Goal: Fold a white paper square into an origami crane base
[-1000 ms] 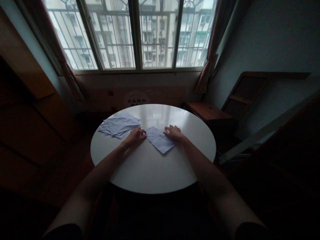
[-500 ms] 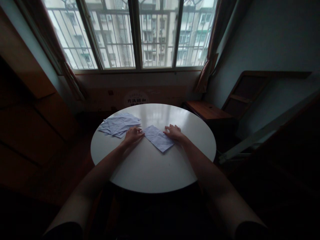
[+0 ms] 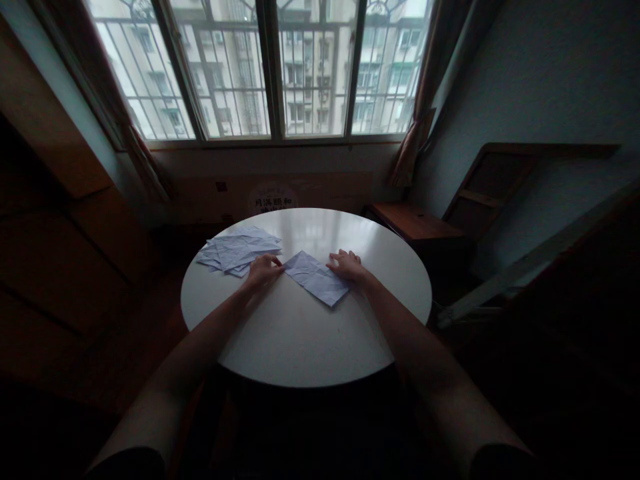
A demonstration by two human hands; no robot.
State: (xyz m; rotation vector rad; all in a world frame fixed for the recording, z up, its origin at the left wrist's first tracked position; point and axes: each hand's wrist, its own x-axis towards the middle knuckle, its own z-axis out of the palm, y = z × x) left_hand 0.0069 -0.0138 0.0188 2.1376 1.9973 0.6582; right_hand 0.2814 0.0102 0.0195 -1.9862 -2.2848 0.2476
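A creased sheet of pale bluish-white paper (image 3: pixel 317 279) lies on the round white table (image 3: pixel 305 353), turned so that one corner points away from me. At its left corner my left hand (image 3: pixel 265 269) has thumb and fingers closed on the paper's tip. My right hand (image 3: pixel 346 265) rests over the right part of the sheet, its fingers spread and bent, the fingertips touching the paper near its upper right edge. Just beyond my left hand, a loose pile of similar creased papers (image 3: pixel 239 248) is fanned out on the table's left side.
Beyond the table stands a printed cardboard panel (image 3: pixel 330 190) under the barred window (image 3: pixel 315 73). To the right are a low wooden stool or table (image 3: pixel 420 221) and a leaning wooden frame (image 3: pixel 483 193). Wooden cabinets (image 3: pixel 55 260) stand at the left.
The paper's left corner has shifted slightly to the left along with my left hand, and the sheet has turned a little. My right hand has stayed nearly in place.
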